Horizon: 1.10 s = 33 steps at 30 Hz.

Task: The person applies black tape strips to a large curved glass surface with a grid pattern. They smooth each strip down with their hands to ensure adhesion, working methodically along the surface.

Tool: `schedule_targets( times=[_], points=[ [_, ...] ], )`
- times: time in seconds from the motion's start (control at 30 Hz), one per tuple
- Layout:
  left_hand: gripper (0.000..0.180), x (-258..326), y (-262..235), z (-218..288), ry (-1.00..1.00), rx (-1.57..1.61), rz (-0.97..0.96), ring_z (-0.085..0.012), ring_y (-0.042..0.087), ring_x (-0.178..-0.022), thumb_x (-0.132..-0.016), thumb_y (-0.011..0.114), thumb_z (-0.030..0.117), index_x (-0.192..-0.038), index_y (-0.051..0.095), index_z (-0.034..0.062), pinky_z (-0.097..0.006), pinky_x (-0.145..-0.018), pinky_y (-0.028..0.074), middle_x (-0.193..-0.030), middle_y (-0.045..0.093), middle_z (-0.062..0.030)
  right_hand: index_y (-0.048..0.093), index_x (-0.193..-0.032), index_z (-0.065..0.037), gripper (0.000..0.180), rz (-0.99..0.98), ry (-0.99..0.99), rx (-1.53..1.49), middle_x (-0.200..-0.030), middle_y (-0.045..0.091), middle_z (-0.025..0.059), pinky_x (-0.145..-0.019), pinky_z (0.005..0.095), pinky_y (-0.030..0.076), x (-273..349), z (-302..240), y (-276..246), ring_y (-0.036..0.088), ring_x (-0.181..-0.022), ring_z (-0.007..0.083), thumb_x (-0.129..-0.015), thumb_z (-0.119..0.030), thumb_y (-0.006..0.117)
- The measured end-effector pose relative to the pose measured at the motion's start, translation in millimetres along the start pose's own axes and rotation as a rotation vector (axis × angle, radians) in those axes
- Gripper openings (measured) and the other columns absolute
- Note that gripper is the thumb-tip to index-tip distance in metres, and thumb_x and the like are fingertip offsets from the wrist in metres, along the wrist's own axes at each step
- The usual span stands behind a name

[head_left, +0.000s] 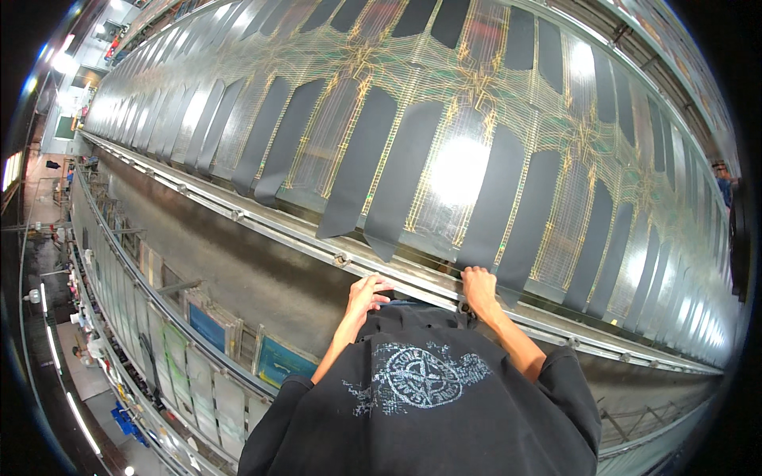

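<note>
Dark grey fabric panels (pixel 406 166) with pointed lower ends lie in rows on a long table (pixel 333 170) marked with yellow and green lines. Just at the near rail, my right hand (pixel 479 289) has its fingers closed at the lower tip of one dark fabric panel (pixel 490 206); the fingertips are partly hidden. My left hand (pixel 367 296) is beside the rail to the left, fingers loosely bent and apart, with nothing visible in them. Two panel tips near it hang slightly past the table's edge.
A metal rail (pixel 290 242) with knobs runs along the table's near edge, right in front of my body. Behind on the left stand framed screens (pixel 214 325), some blue, under another long rail. A second printed row of panels lies at the far side.
</note>
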State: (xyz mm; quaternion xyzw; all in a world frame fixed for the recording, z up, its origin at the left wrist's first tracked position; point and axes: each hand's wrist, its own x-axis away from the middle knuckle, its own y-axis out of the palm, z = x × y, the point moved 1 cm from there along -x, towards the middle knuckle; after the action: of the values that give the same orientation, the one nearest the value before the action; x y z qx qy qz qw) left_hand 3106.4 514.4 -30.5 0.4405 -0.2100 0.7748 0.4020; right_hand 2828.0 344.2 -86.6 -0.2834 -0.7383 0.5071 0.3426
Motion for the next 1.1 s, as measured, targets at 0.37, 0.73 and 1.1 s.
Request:
schedule_targets(
  times=[0.37,0.73,1.1],
  points=[
    [0.049,-42.1,-135.4,64.9,0.112,-0.245,-0.344,-0.0117,0.069,-0.058,-0.109,0.058,0.045,-0.125,0.066,-0.0007,-0.02,-0.044,0.044,-0.109,0.081,-0.016,0.071,-0.105,-0.002,0.035,0.073,0.378,0.034,-0.109,0.068,0.0174,-0.086,0.0503,0.058,1.1,-59.5,-21.7,0.069,-0.105,0.0383,-0.084,-0.026,0.086],
    [0.031,-88.3,-160.7,127.3,0.495,-0.428,-0.226,-0.012,0.071,-0.068,-0.106,0.064,0.03,-0.117,0.07,0.0019,-0.026,-0.054,0.051,-0.102,0.08,-0.0103,0.077,-0.114,-0.003,0.04,0.328,0.661,-0.576,-0.094,0.078,0.0164,-0.08,0.0447,0.059,-84.2,-210.0,-10.7,0.076,-0.087,0.0325,-0.093,-0.036,0.076],
    [0.081,-102.9,-67.9,135.3,1.147,-1.462,-0.631,-0.0385,0.029,-0.16,-0.096,0.07,0.047,-0.158,0.046,0.0002,-0.063,-0.129,0.019,-0.172,0.031,-0.022,0.074,-0.122,-0.005,0.029,0.51,0.206,-0.462,-0.119,0.077,0.0168,-0.103,0.0452,0.054,-271.4,-117.5,-53.8,0.072,-0.114,0.0364,-0.095,-0.018,0.073]
  ],
)
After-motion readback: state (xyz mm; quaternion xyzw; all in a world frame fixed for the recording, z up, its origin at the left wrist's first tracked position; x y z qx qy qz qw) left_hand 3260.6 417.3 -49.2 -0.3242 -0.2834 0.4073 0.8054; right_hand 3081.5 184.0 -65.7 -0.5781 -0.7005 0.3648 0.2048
